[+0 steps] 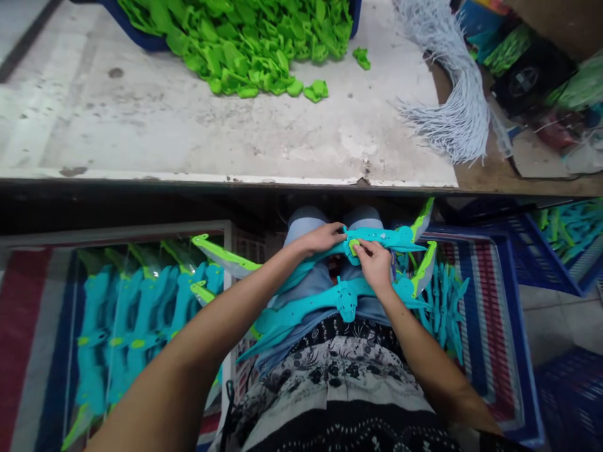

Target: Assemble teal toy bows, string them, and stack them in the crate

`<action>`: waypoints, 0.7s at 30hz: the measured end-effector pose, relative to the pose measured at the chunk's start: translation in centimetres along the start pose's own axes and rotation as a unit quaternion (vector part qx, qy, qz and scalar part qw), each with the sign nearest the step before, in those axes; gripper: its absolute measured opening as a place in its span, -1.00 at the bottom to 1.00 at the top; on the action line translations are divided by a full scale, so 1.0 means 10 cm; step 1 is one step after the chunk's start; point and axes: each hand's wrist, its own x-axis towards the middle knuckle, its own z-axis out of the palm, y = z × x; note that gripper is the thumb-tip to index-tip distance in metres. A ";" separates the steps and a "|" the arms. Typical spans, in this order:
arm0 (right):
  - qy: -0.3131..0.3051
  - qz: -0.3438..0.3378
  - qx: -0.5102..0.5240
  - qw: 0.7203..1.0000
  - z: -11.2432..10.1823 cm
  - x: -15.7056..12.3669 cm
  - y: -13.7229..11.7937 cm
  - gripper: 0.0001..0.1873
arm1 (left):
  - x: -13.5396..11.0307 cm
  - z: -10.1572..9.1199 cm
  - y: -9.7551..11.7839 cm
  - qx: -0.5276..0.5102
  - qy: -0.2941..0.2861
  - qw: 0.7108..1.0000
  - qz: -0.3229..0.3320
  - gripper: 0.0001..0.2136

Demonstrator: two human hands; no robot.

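Note:
Across my lap lies a turquoise toy bow (384, 237) with grey and lime-green tips. My left hand (325, 237) is closed on it near the middle, its fingertips partly hidden. A small lime-green plastic piece (354, 245) sits at the bow's centre, pinched by the fingers of my right hand (375, 262). Nearer my waist, a second toy bow (346, 302) of the same kind rests on my thighs. Above the table edge, a heap of lime-green plastic pieces (254, 47) spills out of a dark blue bin (141, 39).
At left, a crate (230, 233) lined with striped cloth holds several turquoise bows. A blue crate (522, 351) at right holds more. The worn white table (188, 135) has a bundle of pale strings (459, 119) on it. Another blue crate (541, 257) stands at far right.

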 end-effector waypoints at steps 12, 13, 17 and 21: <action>0.101 -0.042 0.039 0.993 0.29 -0.08 0.20 -0.47 | -0.03 0.03 0.08 0.079 0.002 0.997 0.020 -0.45; 0.081 -0.028 0.059 0.995 0.28 -0.09 0.21 -0.41 | -0.02 0.03 0.07 0.081 0.005 0.996 0.022 -0.45; 0.066 -0.064 0.094 0.991 0.19 -0.12 0.24 -0.61 | -0.02 0.00 0.07 0.085 -0.006 0.996 0.012 -0.39; 0.120 -0.156 0.005 0.980 0.17 -0.17 0.23 -0.70 | -0.01 -0.01 0.09 0.094 -0.014 0.995 0.005 -0.37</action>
